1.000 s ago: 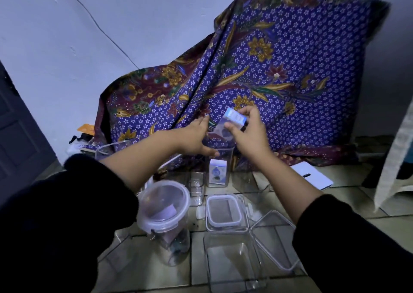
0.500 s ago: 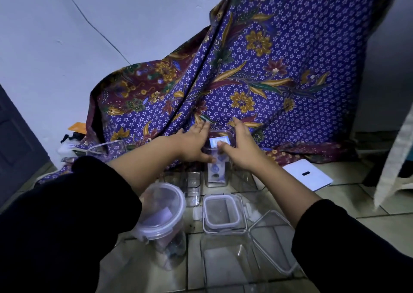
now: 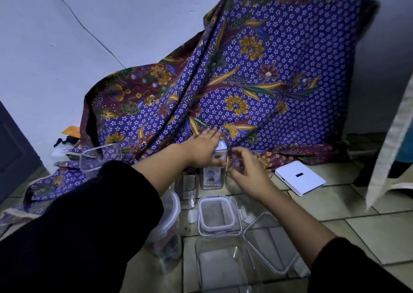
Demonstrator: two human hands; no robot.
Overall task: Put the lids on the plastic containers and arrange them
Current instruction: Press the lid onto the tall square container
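A tall clear container (image 3: 211, 177) with a printed label stands on the floor tiles by the cloth, and a small clear container (image 3: 221, 147) sits on top of it. My left hand (image 3: 202, 148) grips that small container, thumb across its front and fingers behind. Just to the right, my right hand (image 3: 247, 172) hovers off the stack with its fingers loosely curled and nothing in it. Nearer me are a square container with its lid on (image 3: 218, 216), a lidded round jar (image 3: 168, 214), and a large open container (image 3: 223, 266) with a loose lid (image 3: 270, 245) leaning beside it.
A purple flowered cloth (image 3: 257, 80) drapes over something against the wall. An open clear container (image 3: 100, 156) sits at the left on the cloth. A narrow clear container (image 3: 188, 185) stands beside the tall one. A white flat device (image 3: 299, 177) lies at right, near hanging white fabric (image 3: 393, 140).
The small container went from held up in both hands down onto the tall container. My right hand has since let go and drawn back; my left hand stays on it.
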